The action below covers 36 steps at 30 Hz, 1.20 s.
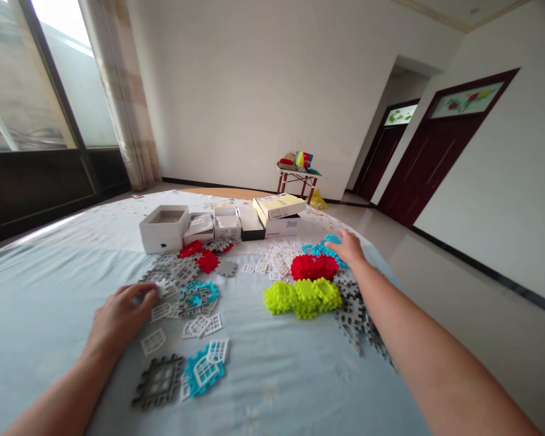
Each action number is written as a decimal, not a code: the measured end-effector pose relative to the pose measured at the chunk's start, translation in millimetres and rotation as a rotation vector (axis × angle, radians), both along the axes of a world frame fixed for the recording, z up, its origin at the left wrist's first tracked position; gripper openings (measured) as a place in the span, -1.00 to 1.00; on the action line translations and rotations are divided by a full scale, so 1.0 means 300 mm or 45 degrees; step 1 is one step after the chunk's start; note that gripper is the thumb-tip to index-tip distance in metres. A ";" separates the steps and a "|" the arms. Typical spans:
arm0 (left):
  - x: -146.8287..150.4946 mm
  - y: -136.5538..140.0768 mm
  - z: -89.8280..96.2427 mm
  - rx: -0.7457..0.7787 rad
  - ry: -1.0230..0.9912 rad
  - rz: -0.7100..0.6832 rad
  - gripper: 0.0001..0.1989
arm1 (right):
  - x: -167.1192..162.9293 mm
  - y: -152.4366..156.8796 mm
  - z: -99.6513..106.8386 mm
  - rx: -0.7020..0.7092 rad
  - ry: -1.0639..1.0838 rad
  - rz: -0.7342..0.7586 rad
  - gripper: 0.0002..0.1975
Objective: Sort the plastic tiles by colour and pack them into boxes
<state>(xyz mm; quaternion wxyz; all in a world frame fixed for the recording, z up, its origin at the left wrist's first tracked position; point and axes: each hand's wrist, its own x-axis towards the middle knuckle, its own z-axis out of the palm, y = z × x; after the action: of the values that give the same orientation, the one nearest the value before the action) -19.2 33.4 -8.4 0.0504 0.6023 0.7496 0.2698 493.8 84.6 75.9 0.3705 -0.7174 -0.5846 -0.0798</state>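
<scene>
My left hand (125,312) rests at the left edge of a loose spread of plastic pieces. Its thumb and fingers are curled together beside a small white piece (167,288); whatever lies between the fingertips is hidden. At the far right, my right hand (349,247) has thumb and fingers closed about a blue notched building tile (333,240), over other blue tiles (315,249). Below it lie red tiles (314,267), lime-green tiles (302,297) and grey tiles (350,310). White window-frame pieces (279,259) form a heap left of the red ones.
Open white boxes (164,237) and a yellow-lidded box (279,206) stand behind the pieces. Nearer me lie a dark grey frame tile (138,387) and a blue tile (213,386) topped with white windows. A light blue cloth (272,363) covers the table. A small stand (300,174) is by the wall.
</scene>
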 end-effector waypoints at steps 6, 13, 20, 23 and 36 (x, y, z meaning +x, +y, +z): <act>0.034 -0.036 0.034 0.023 -0.038 -0.032 -0.63 | -0.228 -0.079 -0.019 0.105 0.099 0.379 -0.61; 0.047 -0.050 0.037 0.023 -0.042 -0.020 -0.63 | -0.669 -0.400 -0.052 -0.461 0.165 1.425 -0.79; 0.047 -0.053 0.038 0.021 -0.052 -0.031 -0.64 | -0.766 -0.445 -0.144 -0.439 -0.202 1.455 -0.61; 0.049 -0.055 0.040 0.030 -0.051 -0.037 -0.64 | -0.767 -0.443 -0.152 -0.418 -0.215 1.439 -0.65; 0.052 -0.050 0.038 0.020 -0.058 -0.048 -0.65 | -0.581 -0.178 -0.018 0.068 -0.192 0.798 -0.66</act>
<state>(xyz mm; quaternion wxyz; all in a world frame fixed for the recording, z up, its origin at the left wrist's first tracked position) -3.4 18.5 3.1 0.0677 0.6102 0.7347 0.2885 319.4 31.2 70.5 0.3513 -0.4844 -0.8006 -0.0299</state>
